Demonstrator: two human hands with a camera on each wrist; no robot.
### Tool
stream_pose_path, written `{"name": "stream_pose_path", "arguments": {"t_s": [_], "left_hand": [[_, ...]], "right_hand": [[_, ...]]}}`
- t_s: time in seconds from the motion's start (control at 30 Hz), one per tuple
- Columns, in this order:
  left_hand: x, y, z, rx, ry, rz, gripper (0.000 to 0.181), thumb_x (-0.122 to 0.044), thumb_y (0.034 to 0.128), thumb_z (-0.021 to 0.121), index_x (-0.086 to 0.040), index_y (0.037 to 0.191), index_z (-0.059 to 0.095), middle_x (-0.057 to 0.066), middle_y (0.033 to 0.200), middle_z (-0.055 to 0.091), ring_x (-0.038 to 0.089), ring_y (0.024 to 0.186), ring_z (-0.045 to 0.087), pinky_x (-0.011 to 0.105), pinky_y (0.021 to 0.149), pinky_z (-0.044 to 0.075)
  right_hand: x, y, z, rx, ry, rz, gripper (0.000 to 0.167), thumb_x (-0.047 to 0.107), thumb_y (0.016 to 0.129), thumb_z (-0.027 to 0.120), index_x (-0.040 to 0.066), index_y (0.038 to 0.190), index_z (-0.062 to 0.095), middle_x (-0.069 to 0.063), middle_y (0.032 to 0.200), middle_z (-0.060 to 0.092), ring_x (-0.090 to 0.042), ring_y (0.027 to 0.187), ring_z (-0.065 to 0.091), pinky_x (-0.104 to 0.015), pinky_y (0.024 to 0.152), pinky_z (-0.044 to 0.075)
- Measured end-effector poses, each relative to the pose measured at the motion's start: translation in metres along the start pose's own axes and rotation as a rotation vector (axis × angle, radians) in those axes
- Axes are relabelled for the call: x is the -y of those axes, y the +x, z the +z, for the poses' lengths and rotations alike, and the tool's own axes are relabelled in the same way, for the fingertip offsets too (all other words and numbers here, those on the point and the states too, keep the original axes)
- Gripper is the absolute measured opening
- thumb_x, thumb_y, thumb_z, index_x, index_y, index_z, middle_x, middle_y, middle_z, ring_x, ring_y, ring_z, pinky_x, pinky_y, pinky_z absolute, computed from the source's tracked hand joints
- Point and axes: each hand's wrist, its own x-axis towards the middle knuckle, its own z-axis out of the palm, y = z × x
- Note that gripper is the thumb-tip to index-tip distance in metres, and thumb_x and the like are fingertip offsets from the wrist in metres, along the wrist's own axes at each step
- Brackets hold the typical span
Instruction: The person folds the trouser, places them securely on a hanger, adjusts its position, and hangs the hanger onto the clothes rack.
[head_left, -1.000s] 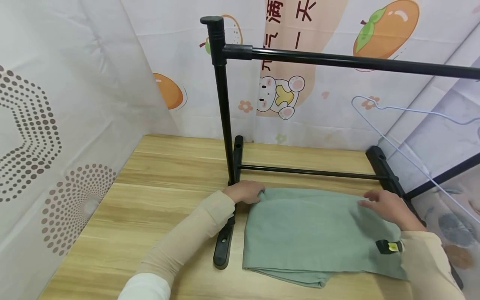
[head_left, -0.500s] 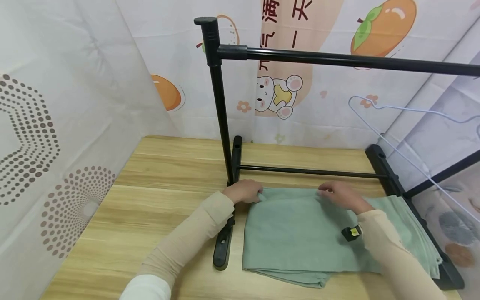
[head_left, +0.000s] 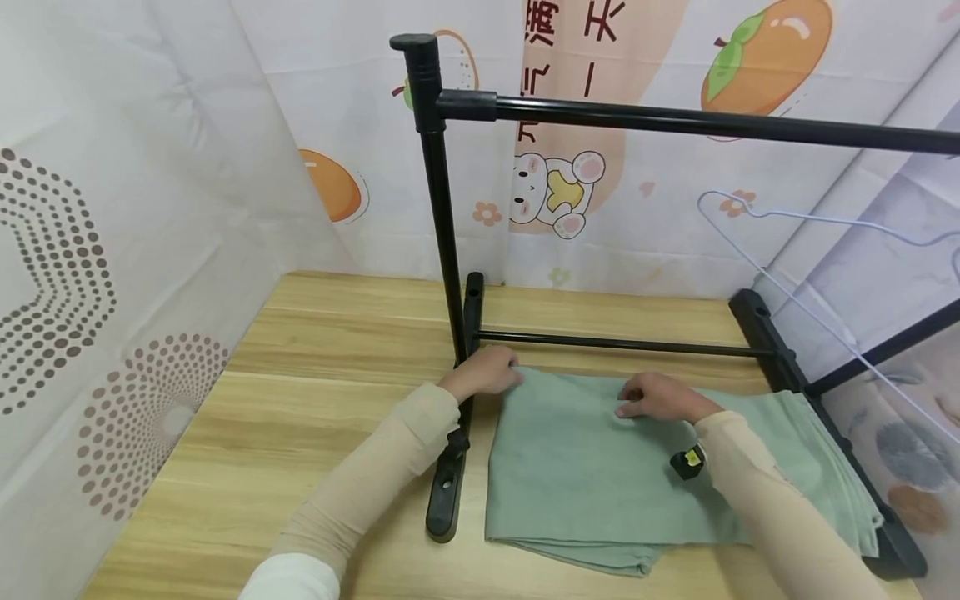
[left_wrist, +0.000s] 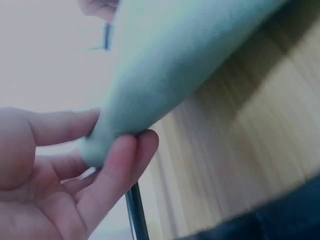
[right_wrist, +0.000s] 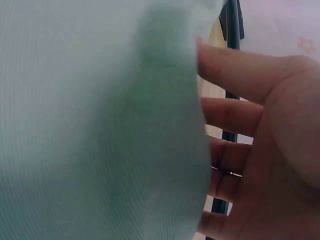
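The green cloth (head_left: 585, 483) lies folded on the desk (head_left: 337, 333), between the feet of a black rack (head_left: 441, 192). Over there the left hand (head_left: 486, 372) pinches its far left corner; the right hand (head_left: 662, 397) is bent at the far edge (gripping or merely touching, I can't tell from here).

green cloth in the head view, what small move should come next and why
Probably pinch the far edge of the green cloth with the right hand, so both hands could lift it evenly. The left hand pinches its far left corner, while the right is near that edge with no firm pinch plainly visible.
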Motion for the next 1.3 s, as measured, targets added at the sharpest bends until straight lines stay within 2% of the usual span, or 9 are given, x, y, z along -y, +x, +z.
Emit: {"name": "stream_pose_path", "arguments": {"t_s": [0.1, 0.2, 0.4, 0.57, 0.73, 0.87, 0.97, 1.1, 1.3], "left_hand": [[-0.001, 0.0, -0.003, -0.025, -0.1, -0.033, 0.034, -0.02, 0.098, 0.054, -0.015, 0.066, 0.045, -0.002, 0.057, 0.048, 0.028, 0.063, 0.064, 0.023, 0.049, 0.037], [0.0, 0.001, -0.004, -0.034, -0.112, -0.065, 0.033, -0.019, 0.0978, 0.051, -0.016, 0.066, 0.042, -0.003, 0.056, 0.046, 0.035, 0.075, 0.07, 0.023, 0.049, 0.038], [0.003, 0.006, 0.0, -0.024, -0.032, -0.082, 0.04, -0.016, 0.0972, 0.053, -0.017, 0.062, 0.035, -0.005, 0.051, 0.038, 0.016, 0.05, 0.055, 0.021, 0.047, 0.033], [0.002, 0.008, 0.002, -0.011, 0.028, -0.061, 0.035, -0.016, 0.0962, 0.057, -0.016, 0.066, 0.038, -0.004, 0.057, 0.04, 0.01, 0.048, 0.038, 0.023, 0.049, 0.03], [0.002, 0.006, 0.001, -0.013, 0.085, -0.079, 0.015, -0.021, 0.0984, 0.056, -0.008, 0.094, 0.061, 0.002, 0.079, 0.055, 0.015, 0.064, 0.047, 0.026, 0.06, 0.038], [0.001, 0.006, 0.002, -0.026, 0.109, -0.1, 0.028, -0.02, 0.1006, 0.052, -0.004, 0.121, 0.061, 0.008, 0.1, 0.064, 0.015, 0.07, 0.051, 0.026, 0.065, 0.042], [0.001, 0.007, 0.004, -0.044, 0.116, -0.11, 0.026, -0.017, 0.1023, 0.047, -0.001, 0.118, 0.06, 0.007, 0.087, 0.06, 0.014, 0.061, 0.045, 0.025, 0.058, 0.038], [0.002, 0.009, 0.008, -0.067, 0.14, -0.11, 0.023, -0.013, 0.1033, 0.043, 0.0, 0.114, 0.057, 0.007, 0.075, 0.054, 0.015, 0.056, 0.041, 0.024, 0.051, 0.034], [0.001, 0.009, 0.012, 0.008, 0.181, -0.061, 0.033, -0.013, 0.1004, 0.05, -0.003, 0.131, 0.053, 0.012, 0.122, 0.064, 0.016, 0.078, 0.052, 0.025, 0.066, 0.042]], "right_hand": [[-0.001, -0.002, -0.004, 0.023, -0.01, 0.008, 0.034, 0.033, 0.087, 0.072, 0.0, 0.089, 0.062, -0.002, 0.079, 0.055, -0.014, 0.072, 0.048, -0.031, 0.063, 0.041], [-0.001, -0.003, -0.008, 0.006, -0.019, 0.01, 0.042, 0.031, 0.086, 0.073, -0.005, 0.103, 0.061, -0.007, 0.087, 0.056, -0.019, 0.078, 0.049, -0.034, 0.067, 0.042], [-0.002, 0.005, -0.004, -0.053, 0.044, 0.056, 0.046, 0.035, 0.081, 0.078, 0.001, 0.106, 0.061, -0.011, 0.096, 0.06, -0.021, 0.085, 0.052, -0.035, 0.071, 0.045], [-0.005, 0.008, -0.002, -0.007, 0.01, 0.062, 0.062, 0.037, 0.078, 0.079, -0.008, 0.116, 0.062, -0.023, 0.113, 0.064, -0.033, 0.1, 0.061, -0.047, 0.083, 0.052], [0.001, 0.011, -0.006, 0.091, -0.015, 0.08, 0.056, 0.033, 0.072, 0.078, -0.007, 0.11, 0.066, -0.016, 0.101, 0.068, -0.026, 0.088, 0.061, -0.042, 0.076, 0.052], [-0.002, 0.012, -0.012, 0.079, -0.006, 0.076, 0.058, 0.03, 0.076, 0.077, -0.01, 0.113, 0.06, -0.024, 0.109, 0.063, -0.031, 0.095, 0.06, -0.046, 0.08, 0.051], [-0.009, 0.014, -0.015, 0.014, 0.018, 0.077, 0.043, 0.027, 0.081, 0.077, -0.008, 0.098, 0.06, -0.017, 0.09, 0.06, -0.026, 0.081, 0.056, -0.038, 0.068, 0.047], [-0.021, 0.015, -0.013, -0.021, -0.003, 0.128, 0.048, 0.036, 0.084, 0.075, -0.008, 0.096, 0.062, -0.013, 0.085, 0.06, -0.022, 0.076, 0.054, -0.034, 0.065, 0.045], [-0.049, -0.008, -0.025, 0.031, -0.062, 0.25, 0.081, 0.05, 0.083, 0.071, -0.019, 0.12, 0.054, -0.036, 0.118, 0.059, -0.046, 0.105, 0.06, -0.053, 0.085, 0.051]]}}
